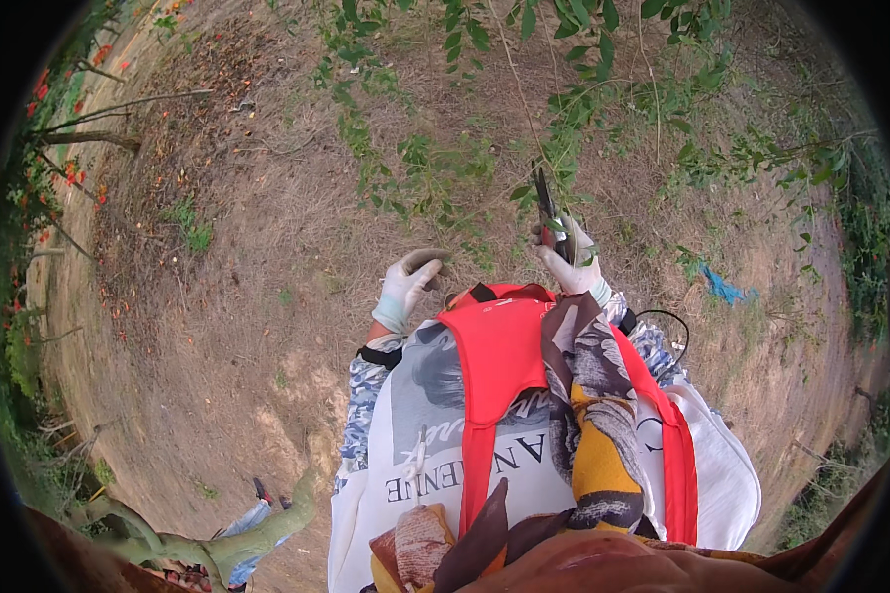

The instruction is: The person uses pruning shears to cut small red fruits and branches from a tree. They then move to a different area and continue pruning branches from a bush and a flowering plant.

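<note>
My right hand (575, 256), in a pale glove, grips a pair of pruning shears (544, 194) with dark blades pointing up and away. A thin leafy branch (518, 81) hangs down beside the blade tips; whether the blades touch it I cannot tell. My left hand (408, 285), also gloved, is held forward on the left with its fingers loosely curved and thumb apart. Nothing shows in it. Green leaves (445, 200) hang just beyond that hand. Between my hands is the red apron (493, 341) over my white printed shirt (430, 415).
Dry, grassy ground (267, 200) spreads below. More leafy twigs (779, 159) reach in at upper right, above a blue scrap (723, 285). Bare branches (93, 138) jut in from the left. A thick tree limb (185, 547) crosses the lower left, partly hiding a person's legs (248, 522).
</note>
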`<state>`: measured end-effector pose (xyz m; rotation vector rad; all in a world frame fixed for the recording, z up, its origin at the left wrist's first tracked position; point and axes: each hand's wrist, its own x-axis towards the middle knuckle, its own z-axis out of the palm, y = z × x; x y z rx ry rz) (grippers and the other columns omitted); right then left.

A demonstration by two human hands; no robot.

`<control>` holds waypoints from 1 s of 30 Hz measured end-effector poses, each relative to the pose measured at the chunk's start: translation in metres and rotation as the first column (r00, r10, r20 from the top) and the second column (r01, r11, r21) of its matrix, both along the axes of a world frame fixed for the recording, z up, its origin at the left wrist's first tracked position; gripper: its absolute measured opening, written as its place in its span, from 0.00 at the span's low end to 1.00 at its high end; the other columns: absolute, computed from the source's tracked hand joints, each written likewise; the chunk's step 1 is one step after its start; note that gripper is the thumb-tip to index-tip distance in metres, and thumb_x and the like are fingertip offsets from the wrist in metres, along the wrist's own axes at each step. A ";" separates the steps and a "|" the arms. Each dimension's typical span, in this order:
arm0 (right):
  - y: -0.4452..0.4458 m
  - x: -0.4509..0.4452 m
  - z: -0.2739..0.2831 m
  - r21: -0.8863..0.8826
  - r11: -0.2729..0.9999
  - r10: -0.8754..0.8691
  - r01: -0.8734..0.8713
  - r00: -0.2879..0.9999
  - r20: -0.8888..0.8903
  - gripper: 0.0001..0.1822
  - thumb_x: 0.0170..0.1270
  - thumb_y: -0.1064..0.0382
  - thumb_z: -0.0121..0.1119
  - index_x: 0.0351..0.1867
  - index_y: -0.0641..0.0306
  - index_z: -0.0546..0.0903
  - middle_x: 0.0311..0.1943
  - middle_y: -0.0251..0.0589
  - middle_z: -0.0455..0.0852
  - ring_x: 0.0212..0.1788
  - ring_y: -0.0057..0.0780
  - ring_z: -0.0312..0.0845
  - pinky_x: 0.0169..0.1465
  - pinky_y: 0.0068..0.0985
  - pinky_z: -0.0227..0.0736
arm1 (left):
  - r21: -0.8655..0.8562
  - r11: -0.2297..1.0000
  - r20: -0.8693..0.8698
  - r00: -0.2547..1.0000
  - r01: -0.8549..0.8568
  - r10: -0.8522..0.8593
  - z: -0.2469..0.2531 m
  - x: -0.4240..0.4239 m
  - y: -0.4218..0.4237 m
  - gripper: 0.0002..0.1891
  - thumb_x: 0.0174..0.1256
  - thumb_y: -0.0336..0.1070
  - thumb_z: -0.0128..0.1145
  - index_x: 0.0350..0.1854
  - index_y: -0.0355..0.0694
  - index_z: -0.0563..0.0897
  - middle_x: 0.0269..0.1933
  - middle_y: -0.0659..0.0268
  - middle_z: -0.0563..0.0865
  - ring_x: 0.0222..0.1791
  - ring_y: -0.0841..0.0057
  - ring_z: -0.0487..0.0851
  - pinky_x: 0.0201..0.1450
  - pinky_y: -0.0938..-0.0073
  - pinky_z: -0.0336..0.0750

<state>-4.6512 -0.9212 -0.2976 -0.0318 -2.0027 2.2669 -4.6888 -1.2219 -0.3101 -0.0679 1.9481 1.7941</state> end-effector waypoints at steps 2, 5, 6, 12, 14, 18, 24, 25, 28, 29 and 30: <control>-0.002 0.003 0.014 -0.064 0.998 0.008 -0.005 0.999 0.047 0.19 0.57 0.67 0.62 0.51 0.66 0.78 0.38 0.31 0.79 0.41 0.17 0.73 0.45 0.21 0.71 | -0.007 1.000 0.003 1.000 -0.005 0.005 -0.002 -0.001 0.000 0.15 0.69 0.38 0.60 0.54 0.38 0.84 0.41 0.67 0.89 0.34 0.86 0.82 0.36 0.82 0.76; 0.003 0.003 0.011 0.024 1.000 -0.005 0.004 0.998 0.069 0.19 0.58 0.67 0.63 0.51 0.66 0.78 0.36 0.30 0.79 0.38 0.16 0.72 0.44 0.19 0.70 | -0.021 1.000 0.012 1.000 0.019 -0.019 -0.010 -0.005 0.002 0.14 0.69 0.38 0.60 0.53 0.38 0.84 0.40 0.68 0.88 0.33 0.86 0.82 0.36 0.82 0.76; 0.004 0.002 0.012 0.083 0.997 -0.012 0.006 0.998 0.069 0.19 0.58 0.67 0.63 0.51 0.66 0.78 0.35 0.29 0.79 0.37 0.15 0.72 0.43 0.19 0.70 | -0.029 0.999 0.010 1.000 0.026 -0.026 -0.010 -0.005 0.003 0.14 0.69 0.38 0.60 0.53 0.38 0.84 0.40 0.68 0.88 0.33 0.86 0.82 0.36 0.82 0.76; 0.009 0.010 0.019 0.204 0.971 0.105 -0.129 0.987 0.124 0.22 0.57 0.66 0.64 0.55 0.66 0.78 0.30 0.24 0.76 0.32 0.13 0.68 0.37 0.17 0.67 | -0.058 0.997 -0.002 0.998 0.059 -0.059 -0.022 -0.007 -0.002 0.15 0.70 0.39 0.58 0.53 0.38 0.84 0.39 0.68 0.89 0.31 0.85 0.81 0.35 0.82 0.75; 0.013 0.011 0.013 0.288 0.950 0.081 -0.117 0.988 0.134 0.25 0.58 0.65 0.63 0.58 0.66 0.77 0.28 0.28 0.76 0.31 0.15 0.70 0.37 0.19 0.69 | -0.057 0.997 0.011 0.999 0.043 -0.043 -0.026 -0.011 -0.001 0.15 0.70 0.39 0.57 0.53 0.38 0.84 0.39 0.68 0.89 0.31 0.85 0.81 0.35 0.81 0.75; 0.026 0.017 0.000 0.432 0.886 0.146 -0.168 0.986 0.084 0.26 0.58 0.63 0.61 0.60 0.66 0.76 0.28 0.34 0.77 0.30 0.17 0.72 0.37 0.21 0.70 | -0.039 0.999 0.007 1.000 0.021 -0.021 -0.031 -0.014 -0.003 0.14 0.70 0.39 0.58 0.53 0.38 0.84 0.39 0.68 0.89 0.31 0.86 0.81 0.35 0.82 0.75; 0.032 0.043 0.012 0.344 0.919 0.183 -0.195 0.981 0.068 0.29 0.52 0.68 0.62 0.60 0.68 0.76 0.32 0.37 0.82 0.32 0.25 0.78 0.38 0.25 0.73 | -0.112 0.991 0.026 0.998 0.067 -0.064 -0.046 -0.011 -0.028 0.14 0.70 0.37 0.57 0.53 0.37 0.84 0.39 0.67 0.89 0.31 0.84 0.81 0.35 0.81 0.75; 0.034 0.046 0.013 0.336 0.929 0.162 -0.156 0.987 0.011 0.29 0.51 0.68 0.62 0.60 0.68 0.76 0.33 0.36 0.82 0.32 0.25 0.78 0.38 0.25 0.73 | -0.145 0.982 0.042 0.993 0.118 -0.113 -0.046 -0.011 -0.033 0.14 0.70 0.37 0.57 0.53 0.36 0.84 0.39 0.66 0.89 0.31 0.83 0.82 0.35 0.80 0.76; 0.045 0.053 0.027 0.244 0.969 0.071 -0.040 0.991 -0.117 0.31 0.51 0.69 0.61 0.61 0.68 0.76 0.34 0.35 0.83 0.33 0.23 0.77 0.41 0.23 0.74 | -0.234 0.946 0.105 0.973 0.223 -0.203 -0.063 -0.008 -0.049 0.14 0.69 0.36 0.56 0.52 0.34 0.84 0.40 0.64 0.89 0.32 0.82 0.83 0.37 0.79 0.77; 0.048 0.055 0.027 0.118 0.993 0.033 -0.027 0.998 -0.050 0.29 0.52 0.68 0.59 0.60 0.70 0.75 0.35 0.37 0.83 0.35 0.23 0.77 0.43 0.23 0.74 | -0.261 0.933 0.128 0.967 0.248 -0.221 -0.077 -0.008 -0.058 0.14 0.69 0.35 0.56 0.52 0.33 0.84 0.41 0.64 0.89 0.33 0.82 0.83 0.38 0.79 0.78; 0.048 0.053 0.032 0.088 0.994 -0.050 0.059 0.994 -0.097 0.28 0.53 0.69 0.58 0.59 0.71 0.75 0.36 0.37 0.82 0.36 0.22 0.76 0.44 0.23 0.73 | -0.301 0.905 0.143 0.953 0.300 -0.268 -0.094 -0.010 -0.071 0.18 0.67 0.36 0.59 0.56 0.33 0.81 0.46 0.60 0.88 0.40 0.76 0.86 0.43 0.75 0.80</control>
